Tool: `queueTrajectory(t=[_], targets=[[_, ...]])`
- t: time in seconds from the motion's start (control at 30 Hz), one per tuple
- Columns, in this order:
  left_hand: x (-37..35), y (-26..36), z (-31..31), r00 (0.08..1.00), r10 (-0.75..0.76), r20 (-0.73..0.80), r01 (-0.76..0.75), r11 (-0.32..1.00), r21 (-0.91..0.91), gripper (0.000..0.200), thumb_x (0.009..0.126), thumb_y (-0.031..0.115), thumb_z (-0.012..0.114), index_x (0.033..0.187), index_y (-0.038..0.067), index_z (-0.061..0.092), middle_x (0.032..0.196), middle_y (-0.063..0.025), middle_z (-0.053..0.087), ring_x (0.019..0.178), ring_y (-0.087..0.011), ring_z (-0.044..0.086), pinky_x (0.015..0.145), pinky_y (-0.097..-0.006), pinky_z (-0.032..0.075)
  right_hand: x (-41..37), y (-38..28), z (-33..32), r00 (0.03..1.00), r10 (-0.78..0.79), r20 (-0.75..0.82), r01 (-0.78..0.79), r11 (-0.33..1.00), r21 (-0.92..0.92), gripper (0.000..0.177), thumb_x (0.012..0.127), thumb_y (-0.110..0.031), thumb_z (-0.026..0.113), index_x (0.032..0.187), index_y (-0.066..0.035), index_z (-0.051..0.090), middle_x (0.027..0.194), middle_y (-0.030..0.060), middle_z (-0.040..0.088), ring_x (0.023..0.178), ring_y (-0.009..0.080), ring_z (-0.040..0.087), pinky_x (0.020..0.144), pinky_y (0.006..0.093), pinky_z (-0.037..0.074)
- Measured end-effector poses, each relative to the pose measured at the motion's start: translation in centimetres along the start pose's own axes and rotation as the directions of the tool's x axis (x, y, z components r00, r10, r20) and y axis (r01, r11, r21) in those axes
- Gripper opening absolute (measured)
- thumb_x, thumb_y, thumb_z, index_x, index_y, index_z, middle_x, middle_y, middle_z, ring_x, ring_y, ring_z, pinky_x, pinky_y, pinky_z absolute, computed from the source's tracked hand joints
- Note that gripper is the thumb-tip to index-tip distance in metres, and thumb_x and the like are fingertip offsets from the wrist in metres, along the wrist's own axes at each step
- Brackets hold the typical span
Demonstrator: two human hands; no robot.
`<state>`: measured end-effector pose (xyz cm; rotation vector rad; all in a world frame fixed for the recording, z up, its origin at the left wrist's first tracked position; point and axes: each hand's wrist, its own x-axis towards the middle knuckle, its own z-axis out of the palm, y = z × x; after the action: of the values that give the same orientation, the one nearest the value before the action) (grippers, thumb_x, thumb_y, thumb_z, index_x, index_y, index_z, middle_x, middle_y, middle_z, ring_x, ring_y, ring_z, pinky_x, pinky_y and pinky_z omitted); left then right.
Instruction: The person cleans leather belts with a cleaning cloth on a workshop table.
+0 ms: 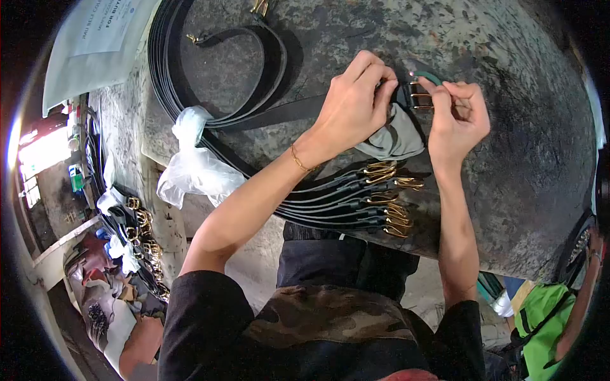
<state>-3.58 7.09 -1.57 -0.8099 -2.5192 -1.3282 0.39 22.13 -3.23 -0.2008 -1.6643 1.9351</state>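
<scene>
My left hand is closed over a black belt, pinching it near its buckle end. Just to its right is the belt's gold buckle, beside the fingers of my right hand. Those fingers are closed at the end of a small green curved thing, whose kind I cannot tell. A grey cloth lies crumpled below the left hand. Several more black belts lie side by side nearer my body, their gold buckles together at the right.
Long belt loops curve around the table's left side, with a clear plastic wrap around them. A printed plastic bag is at upper left. More buckled belts hang at left above leather scraps. A green bag is at lower right.
</scene>
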Motion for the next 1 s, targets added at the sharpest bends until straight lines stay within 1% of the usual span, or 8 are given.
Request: queueTrajectory(t=[0.1,0.13,0.17,0.23,0.33,0.77,0.83,1.0], targets=[[0.0,-0.2,0.0,1.000,-0.012,0.004,0.012,1.000,-0.025,0.010,0.081,0.000,0.067,0.090,-0.001,0.063,0.091,-0.0133,0.059,0.080,-0.0313,0.062,0.070,-0.0356,0.051,-0.4,0.0,-0.4,0.998,-0.055,0.044,0.059,0.993,-0.102,0.011,0.081,0.010,0.063,0.082,0.002,0.055,0.080,0.0028,0.058,0.073,0.0101,0.064,0.063,0.0191,0.046],[-0.1,-0.4,0.1,1.000,-0.009,0.005,0.009,1.000,-0.027,0.010,0.081,0.000,0.067,0.090,-0.001,0.063,0.091,-0.0127,0.059,0.080,-0.0301,0.062,0.070,-0.0352,0.051,-0.4,-0.4,-0.1,0.998,-0.062,0.034,0.067,0.984,-0.163,0.012,0.078,0.010,0.064,0.079,0.002,0.055,0.074,-0.0005,0.056,0.063,0.0026,0.053,0.055,0.0173,0.040],[-0.1,-0.5,0.1,1.000,-0.016,0.004,0.016,1.000,-0.026,0.010,0.081,0.000,0.067,0.090,-0.001,0.063,0.091,-0.0127,0.059,0.080,-0.0301,0.062,0.070,-0.0352,0.051,-0.5,-0.4,-0.1,0.998,-0.056,0.038,0.061,0.985,-0.163,0.012,0.078,0.010,0.064,0.079,0.002,0.055,0.074,-0.0005,0.056,0.063,0.0026,0.053,0.055,0.0173,0.040],[0.0,-0.7,0.2,0.999,0.048,-0.014,-0.048,0.998,-0.027,0.007,0.083,0.003,0.067,0.086,0.000,0.061,0.089,-0.0122,0.054,0.065,-0.0312,0.060,0.057,-0.0379,0.050,-0.6,-0.3,-0.2,0.990,-0.128,0.058,0.140,0.944,-0.298,0.014,0.075,0.010,0.064,0.075,0.000,0.055,0.065,-0.0030,0.051,0.055,-0.0003,0.040,0.046,0.0183,0.029],[0.0,-0.7,0.3,0.999,0.044,-0.020,-0.045,0.998,-0.037,0.008,0.083,0.003,0.067,0.085,0.000,0.060,0.089,-0.0118,0.054,0.063,-0.0299,0.060,0.056,-0.0374,0.050,-0.6,-0.3,-0.1,0.974,-0.207,0.088,0.225,0.906,-0.358,0.015,0.071,0.010,0.065,0.072,-0.002,0.054,0.060,-0.0030,0.045,0.050,0.0009,0.031,0.044,0.0211,0.021],[0.0,-0.8,0.3,0.997,0.075,-0.027,-0.075,0.997,-0.006,0.009,0.082,0.003,0.067,0.087,0.000,0.061,0.089,-0.0119,0.054,0.065,-0.0308,0.059,0.056,-0.0380,0.049,-0.6,-1.4,0.4,0.968,-0.220,0.123,0.252,0.840,-0.481,0.016,0.068,0.008,0.066,0.069,-0.002,0.053,0.056,-0.0005,0.040,0.048,0.0047,0.030,0.043,0.0231,0.023],[-0.1,-0.3,0.1,0.999,-0.033,0.007,0.033,0.999,-0.018,0.010,0.080,0.001,0.069,0.088,0.000,0.064,0.091,-0.0122,0.059,0.081,-0.0304,0.063,0.071,-0.0353,0.052,-0.6,-1.5,0.4,0.967,-0.211,0.143,0.255,0.823,-0.507,0.017,0.067,0.008,0.066,0.068,-0.002,0.052,0.056,0.0006,0.041,0.048,0.0055,0.031,0.043,0.0232,0.025],[-0.1,-0.3,0.1,1.000,-0.024,0.009,0.025,1.000,-0.013,0.010,0.080,0.000,0.069,0.089,0.000,0.064,0.090,-0.0125,0.059,0.080,-0.0307,0.063,0.070,-0.0356,0.052,-0.7,-1.2,0.3,0.966,-0.216,0.145,0.260,0.830,-0.493,0.015,0.070,0.008,0.066,0.071,-0.001,0.054,0.060,-0.0018,0.042,0.051,0.0030,0.030,0.045,0.0218,0.023]])
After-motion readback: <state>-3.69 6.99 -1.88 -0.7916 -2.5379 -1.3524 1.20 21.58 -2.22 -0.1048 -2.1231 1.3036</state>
